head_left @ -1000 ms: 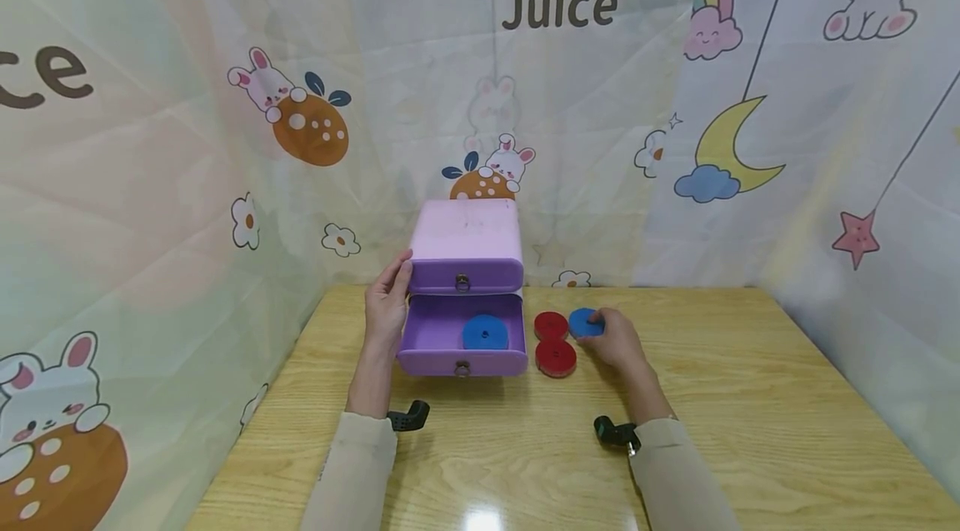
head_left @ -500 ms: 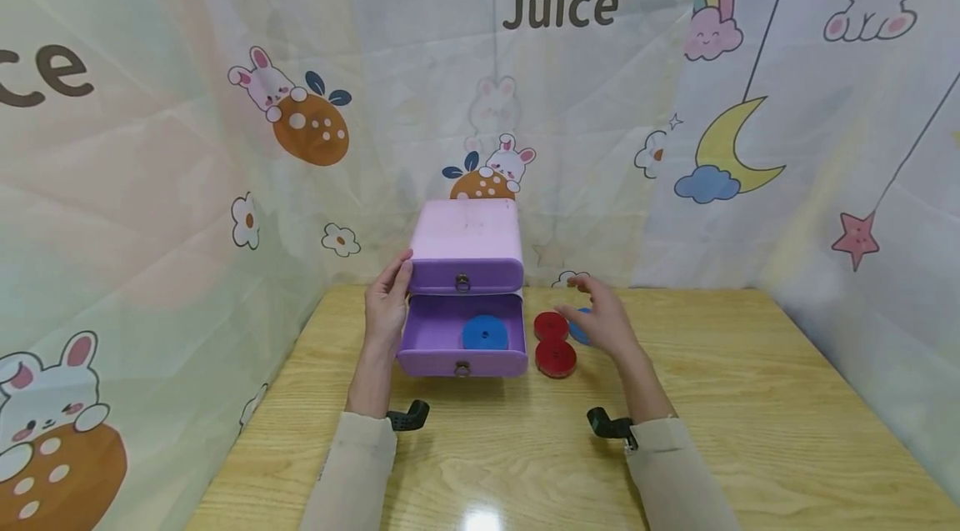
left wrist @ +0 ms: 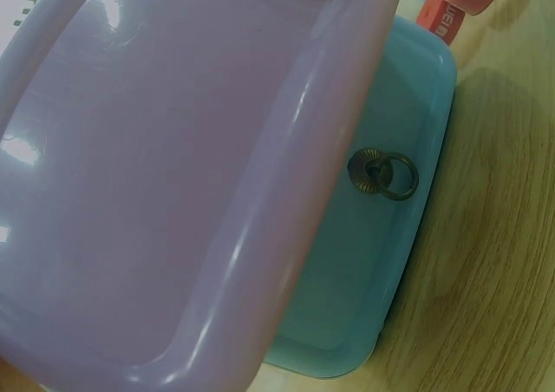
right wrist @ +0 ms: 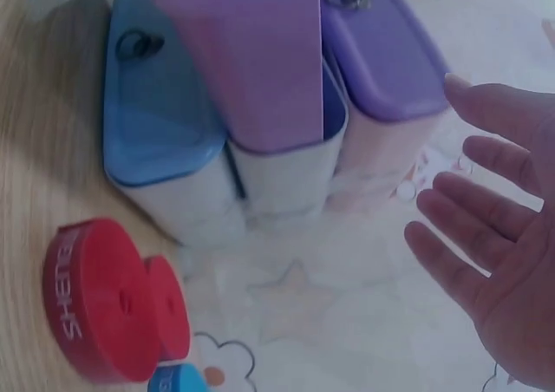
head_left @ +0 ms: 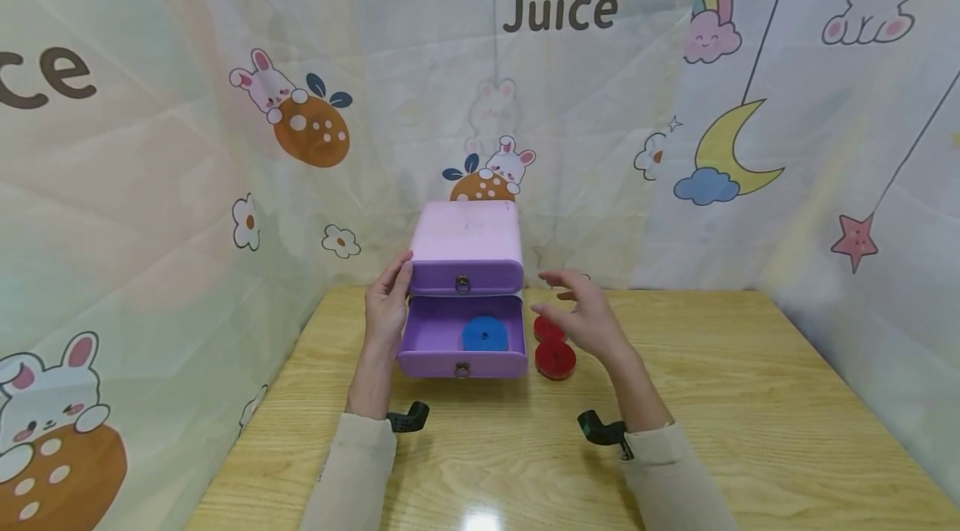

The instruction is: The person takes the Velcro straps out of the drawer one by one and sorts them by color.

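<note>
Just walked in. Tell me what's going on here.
The person's left hand touches the left side of a cabinet. One drawer is open with a blue roll inside. The right hand is empty, fingers spread, by two red rolls to the right of the drawer. A second blue roll sits near them.

Before you, the pink-topped drawer unit (head_left: 467, 229) stands upright, its purple top drawer (head_left: 435, 278) and blue bottom drawer (right wrist: 165, 119) closed. The middle drawer (head_left: 427, 364) is pulled out toward you and holds a blue roll (head_left: 485, 335). To your right, a nearer red roll (head_left: 556, 360) with white edge lettering and a farther red roll (head_left: 547, 331) lie flat, close together, near a second blue roll (right wrist: 178, 380).
</note>
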Demonstrator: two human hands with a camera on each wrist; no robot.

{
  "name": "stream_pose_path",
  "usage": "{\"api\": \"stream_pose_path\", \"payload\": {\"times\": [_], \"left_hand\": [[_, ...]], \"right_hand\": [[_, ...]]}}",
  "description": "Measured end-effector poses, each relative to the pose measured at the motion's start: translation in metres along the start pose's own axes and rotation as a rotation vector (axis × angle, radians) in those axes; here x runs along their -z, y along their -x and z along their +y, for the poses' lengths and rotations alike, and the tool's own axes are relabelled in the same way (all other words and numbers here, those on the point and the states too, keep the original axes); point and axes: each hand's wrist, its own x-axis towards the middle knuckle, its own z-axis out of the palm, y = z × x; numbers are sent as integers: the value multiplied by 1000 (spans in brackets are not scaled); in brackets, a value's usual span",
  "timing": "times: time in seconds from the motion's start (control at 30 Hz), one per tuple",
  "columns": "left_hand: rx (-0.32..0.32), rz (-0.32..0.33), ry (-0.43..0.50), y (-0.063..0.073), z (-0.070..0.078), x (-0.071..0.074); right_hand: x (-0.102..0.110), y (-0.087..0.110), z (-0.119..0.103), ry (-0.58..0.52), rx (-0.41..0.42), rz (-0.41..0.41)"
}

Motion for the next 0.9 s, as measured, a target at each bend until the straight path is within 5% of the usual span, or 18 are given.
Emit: {"api": "stream_pose_path", "payload": {"times": [0.3,0.57,0.9], "left_hand": [[-5,-1,7,0,-1,0],[8,8,-5,0,-1,0],[34,14,0,-1,-1,0]], "right_hand": [[-17,0,-11,-65,146,-53],[-43,1,-10,-15,215,-149],[-57,-3,-6,40,187,-238]]}}
